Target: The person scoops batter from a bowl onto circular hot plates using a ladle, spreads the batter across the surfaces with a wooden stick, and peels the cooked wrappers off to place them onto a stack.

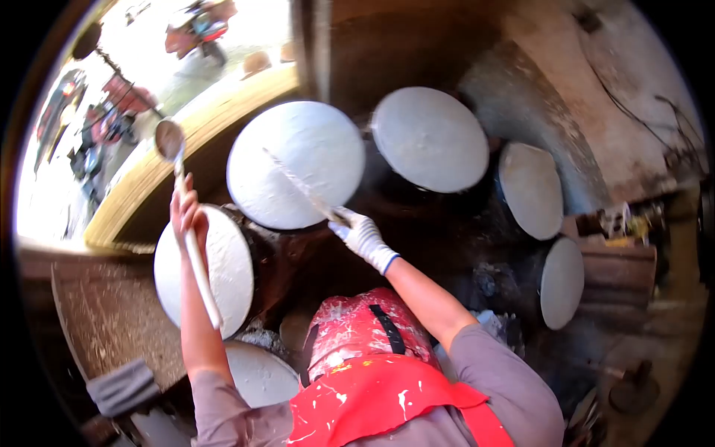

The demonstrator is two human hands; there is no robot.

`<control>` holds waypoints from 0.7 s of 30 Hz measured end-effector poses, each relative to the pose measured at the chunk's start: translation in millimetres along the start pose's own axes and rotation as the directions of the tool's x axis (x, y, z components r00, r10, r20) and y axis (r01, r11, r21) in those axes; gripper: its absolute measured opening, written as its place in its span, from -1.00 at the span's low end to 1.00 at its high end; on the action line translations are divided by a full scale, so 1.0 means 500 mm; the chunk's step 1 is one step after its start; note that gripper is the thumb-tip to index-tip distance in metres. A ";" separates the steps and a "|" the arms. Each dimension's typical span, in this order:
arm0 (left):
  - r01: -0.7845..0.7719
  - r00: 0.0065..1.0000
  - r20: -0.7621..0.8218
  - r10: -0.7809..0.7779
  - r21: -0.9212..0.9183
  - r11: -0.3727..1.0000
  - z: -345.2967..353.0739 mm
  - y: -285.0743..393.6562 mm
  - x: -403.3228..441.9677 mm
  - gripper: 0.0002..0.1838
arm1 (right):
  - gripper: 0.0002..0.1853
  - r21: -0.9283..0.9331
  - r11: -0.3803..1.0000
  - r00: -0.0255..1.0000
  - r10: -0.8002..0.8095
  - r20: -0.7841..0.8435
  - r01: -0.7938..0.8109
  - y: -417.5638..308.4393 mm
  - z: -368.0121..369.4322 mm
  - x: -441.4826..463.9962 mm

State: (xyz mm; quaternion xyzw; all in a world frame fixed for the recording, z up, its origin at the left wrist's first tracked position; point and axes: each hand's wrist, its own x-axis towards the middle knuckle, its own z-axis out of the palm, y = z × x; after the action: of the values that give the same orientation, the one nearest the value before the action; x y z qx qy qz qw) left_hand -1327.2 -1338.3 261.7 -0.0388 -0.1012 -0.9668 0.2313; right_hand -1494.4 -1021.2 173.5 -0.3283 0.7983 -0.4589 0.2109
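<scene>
My left hand (188, 212), bare, is closed around the long pale handle of a ladle (169, 140), whose round bowl points up and away. Below that hand lies a white round surface (223, 272). My right hand (363, 237) wears a white glove with a blue cuff and grips a long thin stick (298, 182) coated with white. The stick reaches over the large white round surface (298, 149) at the centre left, its tip near the middle. Whether it touches the surface cannot be told.
More white discs stand in an arc: one at back centre (430, 139), two at right (531, 190) (562, 283), one low at left (261, 376). A curved yellowish ledge (194, 138) borders the outside. A grey cloth (123, 387) hangs at lower left.
</scene>
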 end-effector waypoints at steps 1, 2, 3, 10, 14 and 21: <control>0.044 0.998 0.044 -0.044 -0.002 0.999 0.017 -0.035 -0.027 -0.55 | -0.55 0.149 0.988 0.992 0.059 -0.112 -0.042 0.009 -0.005 0.006; 0.070 0.997 0.044 -0.071 0.015 0.997 0.032 -0.072 -0.058 -0.52 | -0.53 0.297 0.954 0.968 0.121 -0.220 -0.052 0.025 -0.033 0.011; 0.069 0.997 -0.042 -0.066 0.064 0.996 0.057 -0.112 -0.093 -0.51 | -0.54 0.341 0.936 0.923 0.204 -0.325 -0.087 0.050 -0.080 0.006; 0.525 0.769 -0.487 -0.413 0.113 0.844 0.173 -0.419 -0.257 -0.54 | -0.64 0.010 0.882 0.503 0.278 -0.819 -0.472 0.273 -0.649 -0.072; 0.763 0.537 -0.728 -0.426 0.205 0.613 0.256 -0.581 -0.285 -0.55 | -0.68 -0.022 0.777 0.437 0.330 -0.837 -0.629 0.394 -0.935 -0.148; 0.867 0.338 -0.817 -0.467 0.078 0.492 0.250 -0.760 -0.245 -0.59 | -0.62 -0.404 0.661 0.642 0.155 -0.751 -0.633 0.561 -1.215 -0.048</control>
State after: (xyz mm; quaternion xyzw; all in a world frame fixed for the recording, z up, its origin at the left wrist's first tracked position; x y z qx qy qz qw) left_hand -1387.7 -926.1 301.4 0.4429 -0.2602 -0.8370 -0.1884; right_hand -1957.9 -540.9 227.7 0.0015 0.9775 -0.1816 -0.1077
